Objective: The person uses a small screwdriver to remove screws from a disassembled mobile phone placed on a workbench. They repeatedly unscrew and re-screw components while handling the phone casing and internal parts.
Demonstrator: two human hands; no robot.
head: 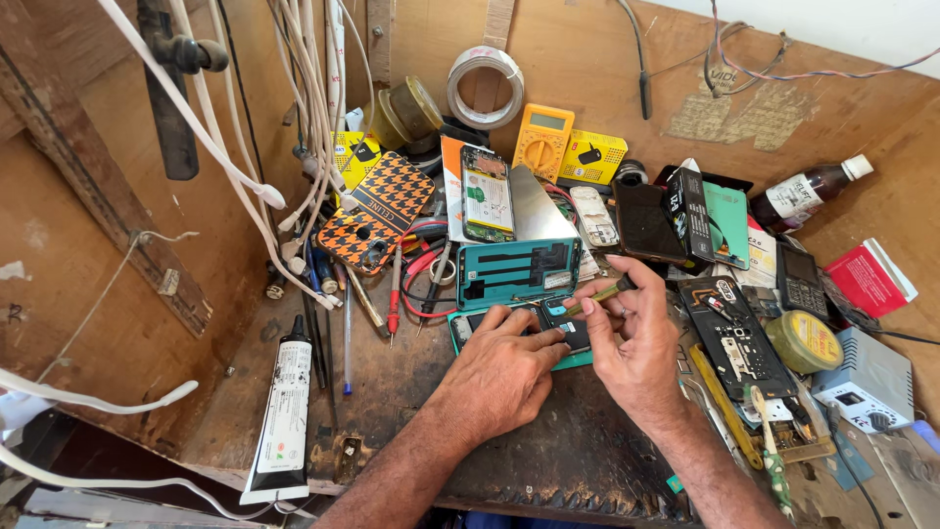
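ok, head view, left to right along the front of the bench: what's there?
Black-and-white glue tube → left hand on the opened teal phone → right hand with a small tool → green round tin → grey box.

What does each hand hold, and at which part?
The right hand pinches a thin yellow-green tool near its rear end. The left hand holds nothing; its fingers press on the opened phone.

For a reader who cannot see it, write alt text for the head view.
Two hands work on an opened teal phone on a cluttered wooden bench: the left hand presses it down while the right hand holds a small yellow-handled tool to it. A yellow multimeter, tape roll and glue tube lie around.
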